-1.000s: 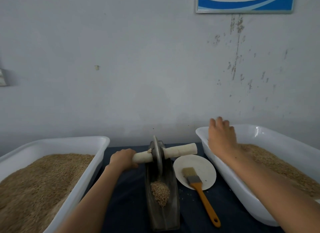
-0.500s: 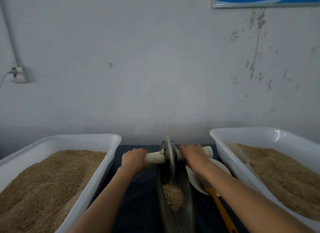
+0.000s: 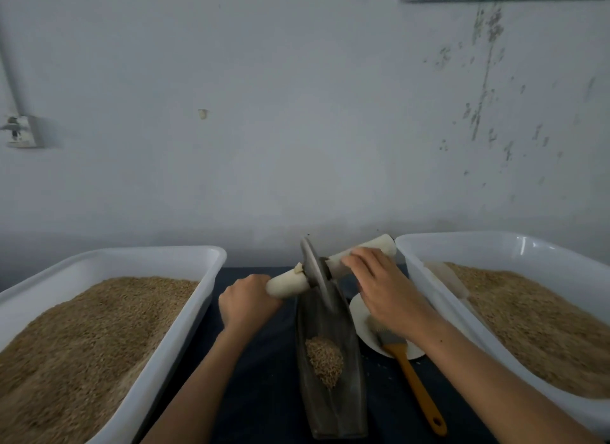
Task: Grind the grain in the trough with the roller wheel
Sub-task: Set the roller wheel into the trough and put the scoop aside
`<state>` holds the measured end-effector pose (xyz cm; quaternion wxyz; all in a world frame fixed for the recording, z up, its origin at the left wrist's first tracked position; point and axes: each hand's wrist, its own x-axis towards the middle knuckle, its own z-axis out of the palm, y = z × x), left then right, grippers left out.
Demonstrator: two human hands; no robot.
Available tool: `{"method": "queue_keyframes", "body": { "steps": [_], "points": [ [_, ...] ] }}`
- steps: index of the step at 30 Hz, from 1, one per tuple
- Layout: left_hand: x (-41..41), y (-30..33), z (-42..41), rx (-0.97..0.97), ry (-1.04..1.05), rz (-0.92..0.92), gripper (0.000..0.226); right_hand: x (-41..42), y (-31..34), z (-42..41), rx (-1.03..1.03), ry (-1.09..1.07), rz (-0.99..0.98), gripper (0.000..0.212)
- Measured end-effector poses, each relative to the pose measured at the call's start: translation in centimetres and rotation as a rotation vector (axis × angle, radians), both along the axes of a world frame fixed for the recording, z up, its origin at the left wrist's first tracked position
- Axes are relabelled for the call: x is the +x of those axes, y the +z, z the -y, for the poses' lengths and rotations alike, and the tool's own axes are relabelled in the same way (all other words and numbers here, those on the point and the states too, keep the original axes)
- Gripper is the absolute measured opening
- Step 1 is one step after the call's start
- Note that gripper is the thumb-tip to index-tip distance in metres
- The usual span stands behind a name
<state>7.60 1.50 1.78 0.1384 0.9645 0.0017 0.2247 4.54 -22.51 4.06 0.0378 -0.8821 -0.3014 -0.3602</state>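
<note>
The left hand (image 3: pixel 248 303) grips the near-left end of the pale handle (image 3: pixel 287 283), its fingers curled round it, while the right hand (image 3: pixel 384 286) lies over the other half of the handle on the far side of the wheel, fingers bent across the top of it; whether they close fully round it cannot be told. The handle runs through the middle of the roller wheel (image 3: pixel 313 272), a thin grey disc that stands on edge and leans a little to the left, with the handle's right end raised higher than its left. The wheel sits at the far end of the trough (image 3: pixel 350 397), a long dark narrow vessel lying lengthwise on the dark counter (image 3: pixel 264 394) between the two forearms. A small heap of grain (image 3: pixel 325 361) lies in the trough's middle, nearer the person than the wheel and apart from it. Just right of the trough a white plate (image 3: pixel 361 318) rests on the counter, partly under the right wrist, and a brush (image 3: pixel 412 377) with an orange handle lies with its bristles on the plate and its handle pointing toward the person. A white tub (image 3: pixel 185 311) heaped with grain stands at the left, and a second white tub (image 3: pixel 462 248) with grain stands at the right. A pale wall (image 3: pixel 297 113) rises behind.
</note>
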Motion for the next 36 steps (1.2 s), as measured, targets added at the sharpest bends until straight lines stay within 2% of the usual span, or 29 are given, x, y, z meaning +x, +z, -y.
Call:
{"method": "queue_keyframes", "body": {
  "steps": [2,6,8,11,14,18,20,21,23,25,27,28,30,32,34,36],
  "points": [
    [-0.1,0.3,-0.5,-0.010,0.022,0.008,0.016,-1.5,-0.9,0.9,-0.023,-0.048,0.003,0.042],
    [-0.3,0.0,-0.5,-0.074,0.061,-0.002,0.015,-2.8,-3.4,3.4,-0.147,-0.153,-0.350,0.037],
    [-0.5,-0.3,-0.2,-0.106,0.087,0.007,0.016,-3.3,-4.1,4.5,-0.250,-0.156,-0.446,0.042],
    [-0.5,-0.7,-0.1,-0.154,0.093,0.025,0.016,-4.0,-4.7,5.2,-0.300,-0.106,-0.557,0.039],
    [-0.4,-1.0,0.1,-0.200,0.084,0.018,0.016,-4.2,-4.7,5.4,-0.309,-0.070,-0.555,0.033],
    [-0.6,-1.0,0.0,-0.225,0.093,0.022,0.016,-4.0,-5.0,5.7,-0.294,-0.074,-0.460,0.045],
    [-0.6,-0.9,-0.2,-0.244,0.094,0.021,0.017,-4.1,-4.7,5.3,-0.161,-0.092,-0.396,0.042],
    [-0.7,-0.8,-0.3,-0.253,0.096,0.020,0.019,-4.3,-4.3,4.9,-0.027,-0.066,-0.341,0.033],
    [-0.8,-0.7,-0.3,-0.277,0.111,0.012,0.021,-4.7,-3.2,3.5,0.293,0.045,-0.200,0.011],
    [-0.7,-0.5,-0.5,-0.315,0.126,-0.003,0.019,-4.7,-1.7,1.9,0.734,0.184,-0.124,0.017],
    [-0.7,-0.4,-0.9,-0.358,0.126,-0.015,0.018,-4.6,0.1,0.4,1.108,0.317,-0.240,0.023],
    [-0.6,-0.4,-1.0,-0.383,0.118,-0.020,0.018,-4.4,0.9,-0.1,1.214,0.382,-0.362,0.025],
    [-0.5,-0.5,-1.4,-0.432,0.099,-0.028,0.020,-4.0,1.9,-1.1,1.214,0.441,-0.643,0.027],
    [-0.4,-0.6,-1.7,-0.470,0.086,-0.038,0.021,-3.6,1.8,-2.2,1.037,0.409,-0.857,0.028],
    [-0.2,-0.8,-1.8,-0.493,0.081,-0.050,0.023,-3.1,1.2,-3.2,0.857,0.329,-0.971,0.028],
    [-0.2,-1.0,-1.9,-0.462,0.115,-0.036,0.024,-2.4,0.4,-3.8,0.761,0.236,-0.983,0.026]
  ]
}}
